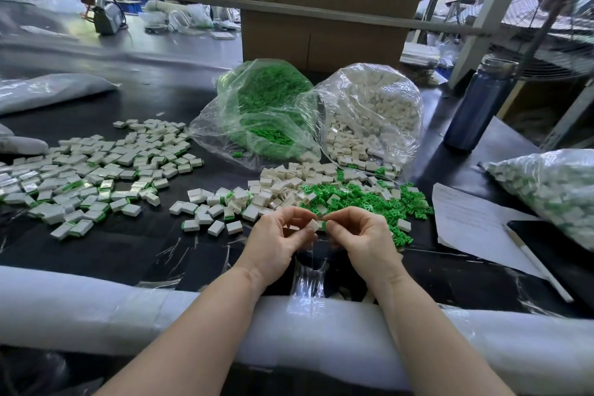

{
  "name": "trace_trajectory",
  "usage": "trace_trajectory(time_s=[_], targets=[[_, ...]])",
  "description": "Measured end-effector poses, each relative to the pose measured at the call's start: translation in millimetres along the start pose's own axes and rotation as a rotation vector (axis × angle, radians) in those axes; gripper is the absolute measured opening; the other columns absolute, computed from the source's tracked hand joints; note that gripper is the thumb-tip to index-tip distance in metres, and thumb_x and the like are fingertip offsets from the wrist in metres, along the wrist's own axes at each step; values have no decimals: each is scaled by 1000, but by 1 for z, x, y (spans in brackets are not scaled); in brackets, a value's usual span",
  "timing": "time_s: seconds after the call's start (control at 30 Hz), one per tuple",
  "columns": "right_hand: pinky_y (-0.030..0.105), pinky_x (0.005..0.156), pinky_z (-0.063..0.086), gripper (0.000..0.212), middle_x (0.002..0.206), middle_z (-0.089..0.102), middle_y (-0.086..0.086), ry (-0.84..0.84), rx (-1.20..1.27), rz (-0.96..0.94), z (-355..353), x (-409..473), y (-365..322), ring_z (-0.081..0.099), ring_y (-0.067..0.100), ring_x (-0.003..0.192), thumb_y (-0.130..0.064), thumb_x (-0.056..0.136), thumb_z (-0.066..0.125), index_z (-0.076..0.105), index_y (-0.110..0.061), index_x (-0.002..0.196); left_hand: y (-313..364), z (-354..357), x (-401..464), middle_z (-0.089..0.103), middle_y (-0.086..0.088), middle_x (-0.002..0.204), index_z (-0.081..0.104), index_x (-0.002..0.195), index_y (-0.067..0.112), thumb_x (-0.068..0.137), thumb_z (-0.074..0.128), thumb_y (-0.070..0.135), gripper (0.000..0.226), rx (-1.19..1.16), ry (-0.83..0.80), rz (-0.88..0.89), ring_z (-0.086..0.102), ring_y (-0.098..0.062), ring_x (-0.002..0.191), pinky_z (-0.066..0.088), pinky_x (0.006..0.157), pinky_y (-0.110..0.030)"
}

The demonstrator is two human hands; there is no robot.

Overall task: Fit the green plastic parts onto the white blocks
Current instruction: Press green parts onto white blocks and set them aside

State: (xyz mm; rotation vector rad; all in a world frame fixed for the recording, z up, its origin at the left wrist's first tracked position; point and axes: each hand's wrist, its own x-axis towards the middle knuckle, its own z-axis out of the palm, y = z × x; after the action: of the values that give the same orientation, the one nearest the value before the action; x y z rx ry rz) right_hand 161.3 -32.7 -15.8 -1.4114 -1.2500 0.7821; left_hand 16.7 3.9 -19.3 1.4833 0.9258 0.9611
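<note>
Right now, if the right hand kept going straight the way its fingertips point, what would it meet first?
The right hand, pinching a green part, points left at the white block held by the left hand. That block comes first, probably already touching; depth is unclear.

**Plastic, film, paper, foam**

Matt black table [135, 244] – smooth, with glossy tape strips. Clear crinkled plastic bags [379, 112], shiny. Green parts [363, 199] and white blocks [96, 170] of smooth plastic. Matt paper sheet [466, 222]. Soft white foam edge [80, 309] – slightly rough.

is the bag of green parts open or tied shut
Open: the bag of green parts lies on its side, mouth gaping toward the person, green pieces visible inside.
</note>
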Motion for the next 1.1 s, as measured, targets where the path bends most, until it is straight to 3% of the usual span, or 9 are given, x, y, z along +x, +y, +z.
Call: trace_trajectory(time_s=[0.13, 0.37, 0.73, 0.9, 1.1], targets=[[30, 69, 56, 17, 70, 69, -1, 15, 10, -11, -1, 0, 0, 65, 14, 68, -2, 83, 65, 69, -17, 77, 1, 1, 0, 66, -7, 90, 65, 98, 9, 83, 64, 7, 15, 7, -4, 3, 67, -19, 80, 56, 76, -24], [32, 71, 57, 19, 67, 68, -6, 7, 17, -17, 0, -1, -2, 63, 9, 67, -2, 83, 65, 69, -20, 77, 1, 0, -1, 64, -10, 92, 63, 101, 8, 83, 64, 7, 18, -12, -13, -12, 66, -17, 80, 55, 73, -20], [21, 59, 54, 16, 67, 67, 2, -10, 36, -19, 0, -1, -2, 60, 7, 59, 1, 80, 68, 68, -13, 74, 1, -1, -1, 67, -12, 91, 62, 93, 7, 82, 65, 3, 12, 13, -22, -8, 66, -20, 80, 54, 70, -18], [21, 61, 53, 13, 69, 67, 3, -36, 46, 4, -1, -1, -2, 62, 7, 62, 1, 81, 66, 68, -10, 75, 1, -1, 1, 66, -6, 83, 64, 87, 10, 80, 66, 2, 11, -11, -17, -6, 65, -12, 71, 53, 66, -16], [23, 61, 54, 10, 68, 66, 3, -32, 49, 13, -1, -2, -3, 60, 7, 61, 0, 82, 66, 67, -8, 77, 0, -2, 0, 67, -3, 81, 65, 82, 17, 80, 67, 3, 14, -11, -32, -4, 65, -14, 74, 54, 68, -18]])
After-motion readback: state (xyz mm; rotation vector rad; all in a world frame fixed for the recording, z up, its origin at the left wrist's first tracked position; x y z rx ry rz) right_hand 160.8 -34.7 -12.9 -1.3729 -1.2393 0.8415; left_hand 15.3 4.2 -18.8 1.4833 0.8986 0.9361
